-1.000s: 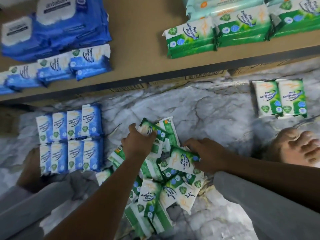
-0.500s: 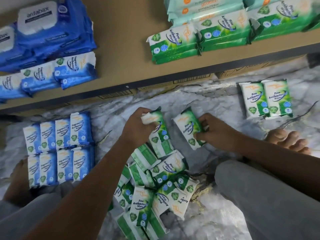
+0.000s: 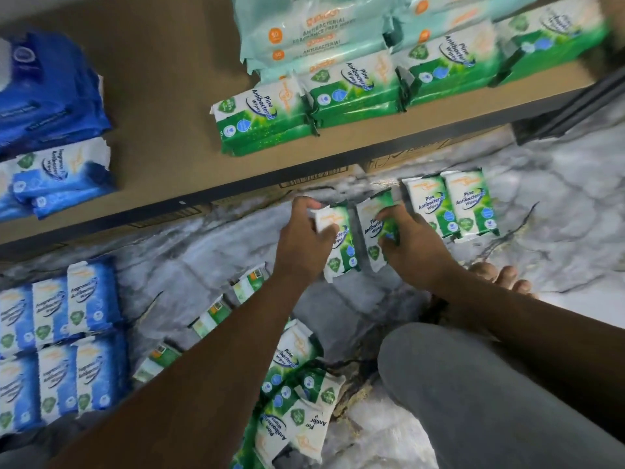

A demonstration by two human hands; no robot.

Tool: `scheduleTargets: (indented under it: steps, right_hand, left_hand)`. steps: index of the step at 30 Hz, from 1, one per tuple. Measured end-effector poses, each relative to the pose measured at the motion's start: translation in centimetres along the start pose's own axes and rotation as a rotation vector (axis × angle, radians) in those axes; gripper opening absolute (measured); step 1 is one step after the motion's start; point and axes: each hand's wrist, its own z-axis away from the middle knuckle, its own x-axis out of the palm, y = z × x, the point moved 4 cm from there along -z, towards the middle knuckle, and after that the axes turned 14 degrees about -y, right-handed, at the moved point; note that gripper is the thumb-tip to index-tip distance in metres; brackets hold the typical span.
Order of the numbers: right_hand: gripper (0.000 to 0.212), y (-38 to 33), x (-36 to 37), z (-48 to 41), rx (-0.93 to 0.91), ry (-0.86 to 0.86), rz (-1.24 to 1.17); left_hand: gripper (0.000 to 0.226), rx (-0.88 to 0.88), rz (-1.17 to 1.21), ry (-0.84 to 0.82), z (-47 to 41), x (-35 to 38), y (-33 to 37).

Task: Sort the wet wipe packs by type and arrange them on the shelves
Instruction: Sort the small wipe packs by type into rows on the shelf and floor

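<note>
My left hand (image 3: 302, 243) grips a small green pine wipe pack (image 3: 340, 247), and my right hand (image 3: 411, 243) grips a second green pack (image 3: 373, 225) beside it. Both packs are low over the marble floor, just left of two green packs (image 3: 451, 206) lying side by side near the shelf edge. A loose pile of green packs (image 3: 291, 394) lies between my knees. Small blue packs (image 3: 57, 343) lie in two neat rows at the left. The brown shelf (image 3: 176, 137) holds large green packs (image 3: 351, 89), mint packs (image 3: 304, 35) and blue packs (image 3: 50, 130).
My bare right foot (image 3: 504, 277) rests on the floor just right of my right hand. My grey-trousered right knee (image 3: 473, 384) fills the lower right. Flattened cardboard (image 3: 338, 177) lies under the shelf's dark front edge.
Both hands lifted a green pack each from the pile and carried them forward and right, up beside the two green packs by the shelf. The view shifted right.
</note>
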Motion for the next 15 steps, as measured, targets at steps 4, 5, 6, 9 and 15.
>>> scheduleTargets:
  steps: [4,5,6,9,15]
  right_hand:
    - [0.040,0.7,0.2,0.4,0.043,0.051,0.053]
    - [0.043,0.8,0.4,0.5,0.036,0.067,0.084]
    - [0.046,0.9,0.6,0.6,0.034,0.075,0.125]
    - [0.051,1.0,1.0,0.9,0.065,0.055,0.252]
    - [0.056,0.5,0.9,0.9,0.081,-0.012,0.371]
  left_hand:
    - [0.050,0.032,-0.057,0.050,0.0,1.3,-0.2]
    - [0.054,0.028,-0.077,0.053,0.4,1.4,-0.2]
    - [0.056,0.027,-0.102,0.049,0.9,1.6,-0.4]
    - [0.054,0.016,-0.245,-0.008,2.2,2.2,-1.1]
    - [0.053,-0.019,-0.315,-0.073,2.5,3.5,-0.9]
